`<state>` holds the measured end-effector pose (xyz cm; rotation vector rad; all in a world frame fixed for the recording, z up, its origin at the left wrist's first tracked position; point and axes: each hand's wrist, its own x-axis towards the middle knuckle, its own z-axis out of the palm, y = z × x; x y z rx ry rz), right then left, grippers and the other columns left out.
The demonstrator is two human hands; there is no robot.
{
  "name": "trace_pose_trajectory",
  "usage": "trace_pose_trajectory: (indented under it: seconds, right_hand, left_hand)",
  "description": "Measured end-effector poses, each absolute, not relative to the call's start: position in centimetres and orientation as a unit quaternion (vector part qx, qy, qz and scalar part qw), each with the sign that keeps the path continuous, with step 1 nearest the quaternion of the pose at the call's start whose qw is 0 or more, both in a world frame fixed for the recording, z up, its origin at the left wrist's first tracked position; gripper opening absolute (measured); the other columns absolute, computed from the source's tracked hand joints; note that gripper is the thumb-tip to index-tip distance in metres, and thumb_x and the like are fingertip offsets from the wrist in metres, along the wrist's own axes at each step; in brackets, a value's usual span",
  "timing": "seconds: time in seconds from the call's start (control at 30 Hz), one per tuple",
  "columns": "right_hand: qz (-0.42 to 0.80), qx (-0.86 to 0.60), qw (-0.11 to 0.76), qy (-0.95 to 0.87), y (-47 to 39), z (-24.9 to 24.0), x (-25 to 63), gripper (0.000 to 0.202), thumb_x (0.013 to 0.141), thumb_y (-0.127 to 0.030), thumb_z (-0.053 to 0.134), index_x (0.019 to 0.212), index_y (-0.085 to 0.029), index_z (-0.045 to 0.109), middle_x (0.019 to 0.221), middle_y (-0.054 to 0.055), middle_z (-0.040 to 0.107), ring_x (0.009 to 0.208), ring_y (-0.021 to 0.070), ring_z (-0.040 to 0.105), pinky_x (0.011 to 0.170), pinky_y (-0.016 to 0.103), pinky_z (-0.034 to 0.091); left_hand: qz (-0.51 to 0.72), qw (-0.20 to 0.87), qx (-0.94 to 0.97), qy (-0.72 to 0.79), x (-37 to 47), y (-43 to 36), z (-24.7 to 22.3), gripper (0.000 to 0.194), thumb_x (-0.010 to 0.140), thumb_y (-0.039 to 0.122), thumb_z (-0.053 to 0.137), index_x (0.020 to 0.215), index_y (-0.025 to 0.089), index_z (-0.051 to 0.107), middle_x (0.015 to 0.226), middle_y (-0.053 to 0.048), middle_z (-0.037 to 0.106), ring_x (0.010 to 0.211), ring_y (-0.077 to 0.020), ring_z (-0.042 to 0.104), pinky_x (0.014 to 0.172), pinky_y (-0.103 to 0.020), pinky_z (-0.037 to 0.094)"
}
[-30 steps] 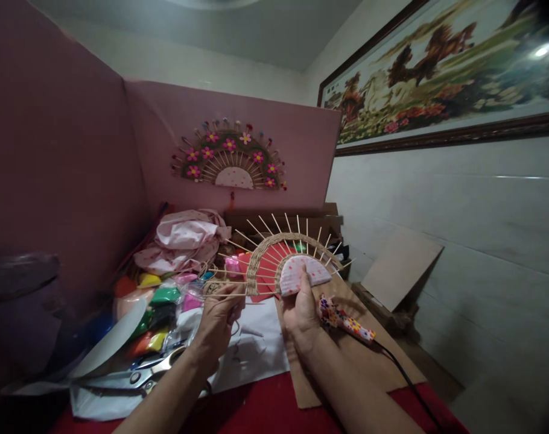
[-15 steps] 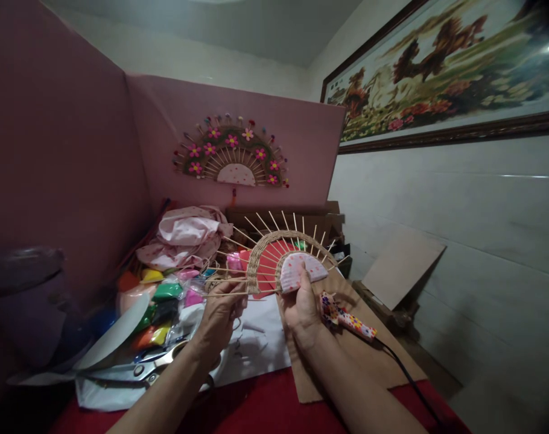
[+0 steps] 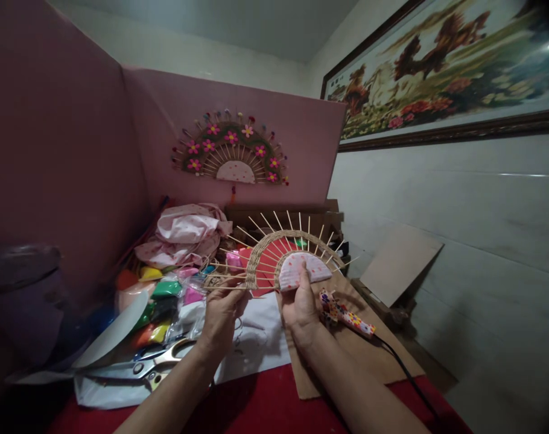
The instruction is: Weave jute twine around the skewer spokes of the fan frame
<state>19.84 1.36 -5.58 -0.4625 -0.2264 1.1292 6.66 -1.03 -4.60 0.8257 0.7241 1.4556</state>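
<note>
A half-round fan frame (image 3: 253,265) of thin sticks, woven with tan twine, is held up over the table. Its inner half-circle (image 3: 304,270) is covered in white cloth with small pinkish-red marks. My left hand (image 3: 224,307) pinches the frame's lower left end, by the lowest sticks. From below, my right hand (image 3: 301,304) grips the cloth-covered half-circle, its thumb lying on the front. A flower-patterned tool (image 3: 353,319) with a black cord lies right of my right hand, on a brown cardboard sheet (image 3: 374,355).
Large scissors (image 3: 154,366) lie at the left, near bagged colored clay (image 3: 166,289). Pink-white cloth (image 3: 188,232) is heaped behind. A finished flowered fan (image 3: 231,147) hangs on the pink panel. White paper (image 3: 260,346) lies below my hands on a red cloth (image 3: 251,404).
The fan frame has turned slightly clockwise, and its right-hand sticks reach a little further right. My left hand has shifted slightly up with its end. Both hands keep their hold.
</note>
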Motion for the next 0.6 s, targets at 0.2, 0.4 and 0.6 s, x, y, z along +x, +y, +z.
trace_pose_trajectory:
  seconds: [0.2,0.4,0.6]
  right_hand:
    - [0.533,-0.233,0.806,-0.105,1.38,-5.5,20.04,0.039,0.071,-0.046,0.062,0.1,-0.02,0.058,0.081,-0.001,0.067,0.068,0.0103,0.061,0.065,0.024,0.052]
    - [0.535,-0.225,0.808,-0.107,1.21,-5.29,19.91,0.038,0.071,-0.046,0.062,0.099,-0.021,0.058,0.078,-0.002,0.066,0.066,0.0098,0.06,0.065,0.024,0.051]
    - [0.53,-0.221,0.811,-0.108,1.25,-5.45,19.97,0.04,0.07,-0.045,0.062,0.102,-0.021,0.057,0.084,0.0,0.067,0.069,0.0107,0.061,0.062,0.024,0.052]
  left_hand:
    - [0.628,0.627,0.334,0.318,6.81,-1.56,-4.94,0.034,0.053,0.016,0.073,0.086,0.012,0.067,0.06,0.0,0.06,0.052,-0.0056,0.05,0.043,-0.015,0.03]
    - [0.621,0.628,0.352,0.31,7.04,-1.42,-4.97,0.039,0.054,0.022,0.076,0.091,0.013,0.068,0.067,0.0,0.061,0.045,-0.0017,0.039,0.039,-0.015,0.024]
    - [0.627,0.616,0.349,0.326,7.02,-1.25,-5.04,0.038,0.05,0.022,0.078,0.086,0.012,0.069,0.057,0.002,0.057,0.044,-0.0018,0.037,0.038,-0.015,0.022]
